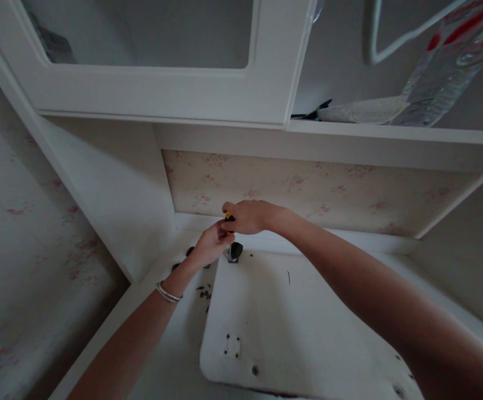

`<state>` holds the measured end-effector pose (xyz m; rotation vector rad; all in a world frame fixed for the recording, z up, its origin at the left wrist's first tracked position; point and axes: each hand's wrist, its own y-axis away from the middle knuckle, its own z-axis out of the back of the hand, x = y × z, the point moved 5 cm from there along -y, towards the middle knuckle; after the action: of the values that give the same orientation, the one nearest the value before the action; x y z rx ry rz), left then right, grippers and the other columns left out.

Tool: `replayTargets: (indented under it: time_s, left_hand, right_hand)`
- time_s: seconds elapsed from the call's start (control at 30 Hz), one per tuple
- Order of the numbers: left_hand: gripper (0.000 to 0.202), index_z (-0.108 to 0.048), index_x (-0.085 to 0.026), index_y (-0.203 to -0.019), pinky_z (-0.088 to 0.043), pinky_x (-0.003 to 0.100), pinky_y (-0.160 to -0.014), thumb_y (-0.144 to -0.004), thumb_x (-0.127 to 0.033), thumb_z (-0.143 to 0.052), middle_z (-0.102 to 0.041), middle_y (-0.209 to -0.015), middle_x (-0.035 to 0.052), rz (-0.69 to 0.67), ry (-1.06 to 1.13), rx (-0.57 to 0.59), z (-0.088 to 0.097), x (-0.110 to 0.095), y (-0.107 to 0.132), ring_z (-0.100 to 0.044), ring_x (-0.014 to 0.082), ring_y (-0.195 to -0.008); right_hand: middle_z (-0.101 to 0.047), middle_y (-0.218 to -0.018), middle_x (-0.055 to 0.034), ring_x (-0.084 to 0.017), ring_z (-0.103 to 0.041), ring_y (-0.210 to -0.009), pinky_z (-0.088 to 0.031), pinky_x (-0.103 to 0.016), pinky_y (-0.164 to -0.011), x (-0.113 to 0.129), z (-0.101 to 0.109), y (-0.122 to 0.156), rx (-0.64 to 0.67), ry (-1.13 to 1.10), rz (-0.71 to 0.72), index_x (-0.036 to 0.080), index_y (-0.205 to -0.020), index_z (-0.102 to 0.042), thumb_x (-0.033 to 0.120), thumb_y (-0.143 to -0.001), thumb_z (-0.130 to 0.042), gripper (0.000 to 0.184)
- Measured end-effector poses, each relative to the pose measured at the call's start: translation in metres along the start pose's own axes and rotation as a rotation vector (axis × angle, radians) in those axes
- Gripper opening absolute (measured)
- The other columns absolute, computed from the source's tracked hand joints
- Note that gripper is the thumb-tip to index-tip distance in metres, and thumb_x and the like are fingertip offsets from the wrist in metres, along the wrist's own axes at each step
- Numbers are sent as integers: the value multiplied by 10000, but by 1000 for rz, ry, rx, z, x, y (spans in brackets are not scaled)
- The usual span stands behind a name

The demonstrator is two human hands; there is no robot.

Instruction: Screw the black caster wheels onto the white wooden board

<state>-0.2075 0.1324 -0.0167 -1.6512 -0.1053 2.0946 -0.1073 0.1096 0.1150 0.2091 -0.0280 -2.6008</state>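
My right hand (249, 216) is closed around the handle of a yellow-and-black screwdriver (229, 218), held upright over the board's far left corner. Lower on the same tool, the fingers of my left hand (211, 244) are closed about it, partly hiding it. Directly beneath is a black fitting with a metal plate (235, 253), perhaps a caster, on a white board (328, 311) with rounded corners. The screwdriver's tip is hard to make out. A silvery bangle circles my left wrist.
Small dark screws (203, 293) and black pieces (189, 251) lie left of the board. Screw holes (232, 345) mark its near left corner. A white cabinet (162, 91) overhangs the work, and a plastic bottle (437, 83) stands on its open shelf. Side panels enclose the space.
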Motion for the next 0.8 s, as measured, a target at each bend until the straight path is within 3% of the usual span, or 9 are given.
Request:
replayTargets:
  time_s: [0.1,0.2,0.33,0.5,0.6,0.7,0.8]
  left_hand:
    - [382,-563,-164,-1086,-532,326,-812,-738,-268,-682,-684,-1014,80,-9,17,-15,0,-1,1,-657,192,-922]
    - [371,-573,-154,-1028,-528,328,-796,-711,-278,-719,-677,-936,71,-4,5,-55,2,3,0,-653,189,-866]
    - [282,-582,-161,-1012,-528,312,-783,-753,-247,-653,-686,-925,58,-17,24,-15,1,5,-2,-659,172,-839]
    - [361,-597,-156,-1013,-525,349,-820,-692,-251,-732,-691,-978,83,-10,-10,-26,-1,5,0,-655,202,-874]
    - [227,-604,-165,-938,-528,335,-790,-732,-231,-672,-694,-909,57,-5,1,-11,-4,2,-1,-657,196,-840]
    - [239,-591,-166,-972,-535,305,-769,-739,-190,-635,-699,-912,48,0,43,38,-7,-1,-2,-670,185,-848]
    - [271,-592,-148,-977,-548,314,-754,-724,-205,-670,-704,-907,70,16,53,54,-7,-2,0,-680,196,-844]
  right_hand:
    - [-694,-1061,-202,-346,-658,-949,-500,-432,-723,-1,0,0,-10,32,-1,160,-1151,-669,512,-888,-440,495]
    - [-670,-1071,-266,-405,-631,-1002,-480,-504,-769,-3,2,1,-44,64,-38,94,-1083,-693,558,-913,-374,588]
    - [-702,-1057,-172,-318,-667,-930,-503,-405,-714,-2,1,3,-25,40,20,180,-1249,-603,531,-906,-418,524]
    - [-679,-1056,-250,-387,-644,-981,-484,-484,-763,-3,4,4,-66,74,-36,105,-1058,-702,560,-909,-399,566]
    - [-687,-1067,-220,-352,-651,-969,-487,-448,-760,1,3,5,-62,61,-8,130,-1129,-675,584,-910,-392,578]
    - [-706,-1053,-165,-294,-666,-925,-490,-381,-729,4,1,7,-38,44,42,185,-1162,-658,560,-902,-435,509]
    - [-691,-1054,-215,-343,-649,-971,-474,-444,-778,3,0,7,-81,71,-3,138,-1046,-710,595,-922,-368,584]
